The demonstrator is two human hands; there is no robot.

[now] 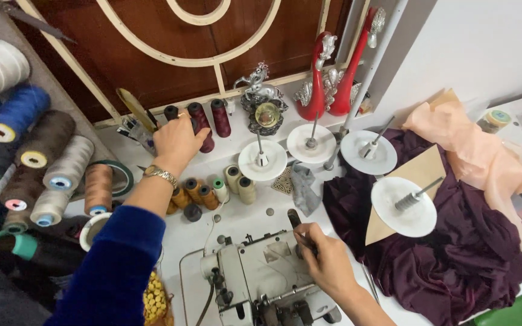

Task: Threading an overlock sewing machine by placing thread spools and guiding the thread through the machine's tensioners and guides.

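My left hand [176, 140], with a metal watch on the wrist and a blue velvet sleeve, reaches to the back of the table and closes around a dark maroon thread spool [203, 128]. Two more dark spools [220, 117] stand beside it. My right hand [327, 256] rests on the top right of the white overlock sewing machine [255, 274], fingers curled against it; whether it grips anything is not visible.
Several white spool-stand discs [262, 160] on pins stand mid-table. Dark purple fabric [454, 253] and peach fabric [478, 151] lie at right. Large thread cones [31, 151] are stacked at left. Red swan ornaments [327, 72] and a silver figurine [261, 90] stand at back.
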